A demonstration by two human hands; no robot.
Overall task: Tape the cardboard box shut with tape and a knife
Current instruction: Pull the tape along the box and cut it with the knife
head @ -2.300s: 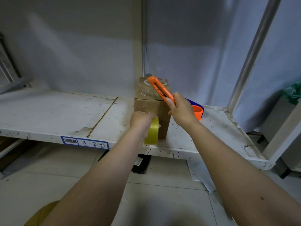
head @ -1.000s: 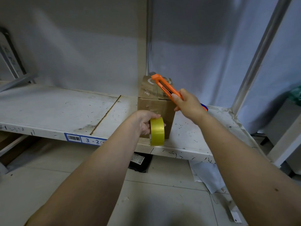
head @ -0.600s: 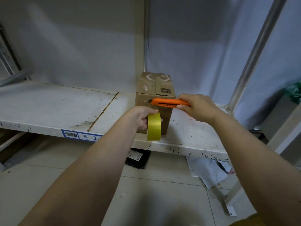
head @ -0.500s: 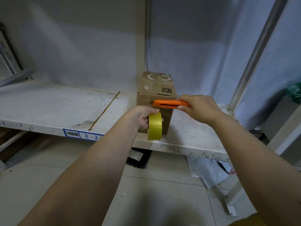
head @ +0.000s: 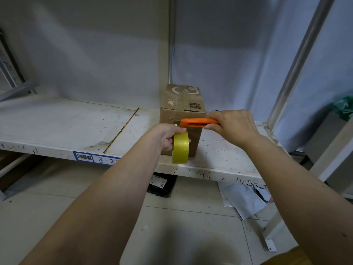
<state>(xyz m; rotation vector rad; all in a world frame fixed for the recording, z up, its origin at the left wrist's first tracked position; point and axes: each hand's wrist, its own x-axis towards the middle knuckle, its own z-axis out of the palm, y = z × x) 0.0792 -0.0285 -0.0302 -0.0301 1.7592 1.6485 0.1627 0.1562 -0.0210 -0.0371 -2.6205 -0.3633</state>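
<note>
A small brown cardboard box (head: 182,104) stands on the white shelf (head: 57,127), its top flaps closed with tape running over them. My left hand (head: 165,137) grips a yellow tape roll (head: 180,148) upright against the box's front face. My right hand (head: 234,127) holds an orange utility knife (head: 197,122) level across the front face, just above the roll, its tip pointing left at the short stretch of tape between roll and box.
The shelf edge carries a blue barcode label (head: 95,158). A metal upright (head: 298,60) rises at the right. On the floor below lie a dark packet (head: 161,185) and crumpled white mailers (head: 246,197). A grey wall backs the shelf.
My right hand swung the knife down from a raised slant over the box top to a level position at the front face above the roll. The left hand keeps the roll in place.
</note>
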